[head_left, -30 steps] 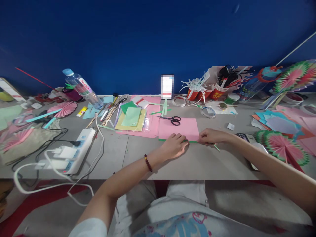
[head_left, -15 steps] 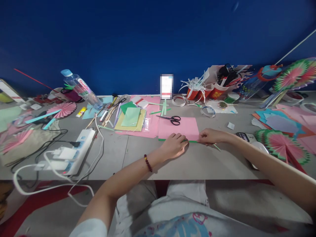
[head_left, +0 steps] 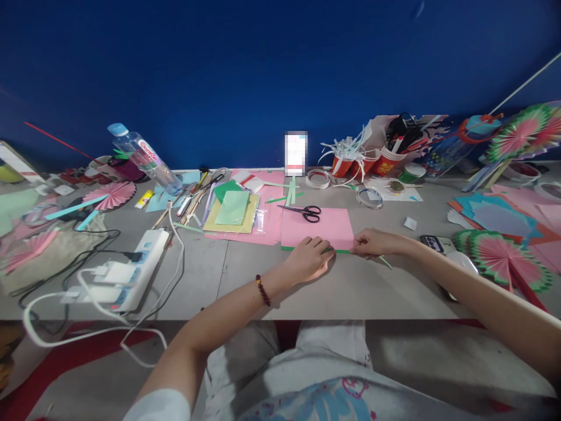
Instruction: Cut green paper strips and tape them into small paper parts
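A sheet of pink paper [head_left: 335, 225] lies on the table, with a green paper strip [head_left: 344, 251] along its near edge. My left hand [head_left: 310, 258] rests over that edge, its fingers laid on the paper and pressing it down. At the sheet's near right corner, my right hand [head_left: 371, 242] is closed in a pinch on the green strip, whose loose end pokes out below the hand. What lies between those fingertips is mostly hidden. Black-handled scissors [head_left: 311, 214] lie on the far part of the pink sheet.
Left of the sheet is a pile of coloured papers [head_left: 232, 207]. A white power strip [head_left: 142, 269] with cables stands further left, near a tilted bottle [head_left: 146, 158]. Red cups [head_left: 385, 161] hold paper scraps and tools at the back. Pink-and-green paper fans [head_left: 504, 260] and a phone [head_left: 438, 244] lie right.
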Demonstrator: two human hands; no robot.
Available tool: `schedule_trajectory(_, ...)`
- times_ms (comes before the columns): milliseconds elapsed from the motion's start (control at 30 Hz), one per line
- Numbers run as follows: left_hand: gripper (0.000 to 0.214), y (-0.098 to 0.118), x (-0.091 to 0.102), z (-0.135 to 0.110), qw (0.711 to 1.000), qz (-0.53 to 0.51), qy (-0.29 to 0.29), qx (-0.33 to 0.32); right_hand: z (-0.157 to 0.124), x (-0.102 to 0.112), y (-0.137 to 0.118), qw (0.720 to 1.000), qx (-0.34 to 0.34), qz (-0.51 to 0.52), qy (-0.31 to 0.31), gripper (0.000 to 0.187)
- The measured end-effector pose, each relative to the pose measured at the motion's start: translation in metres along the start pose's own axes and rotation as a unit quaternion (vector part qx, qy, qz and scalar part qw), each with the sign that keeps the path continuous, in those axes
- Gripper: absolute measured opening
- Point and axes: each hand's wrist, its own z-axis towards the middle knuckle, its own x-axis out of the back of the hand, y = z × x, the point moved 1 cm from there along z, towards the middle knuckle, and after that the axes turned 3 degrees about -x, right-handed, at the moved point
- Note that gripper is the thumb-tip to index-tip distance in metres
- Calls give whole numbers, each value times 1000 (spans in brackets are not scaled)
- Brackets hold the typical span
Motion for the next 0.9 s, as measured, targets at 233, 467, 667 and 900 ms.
schedule_trajectory(233,26,0,0,1,1000,5,1,3,1,-2,0,1000,-11,0,22,37)
schedule_trajectory(467,25,1,0,0,1000,8,11,1,-5,2,-10,999,-30,-16,31,40)
schedule_trajectory(667,26,1,-2,0,1000,6,19,2,-8,6,-5,1000,-11,-10,12,46)
schedule_trajectory(900,25,1,-1,0,1000,4,19,0,-8,5,7,999,9,27,-19,45)
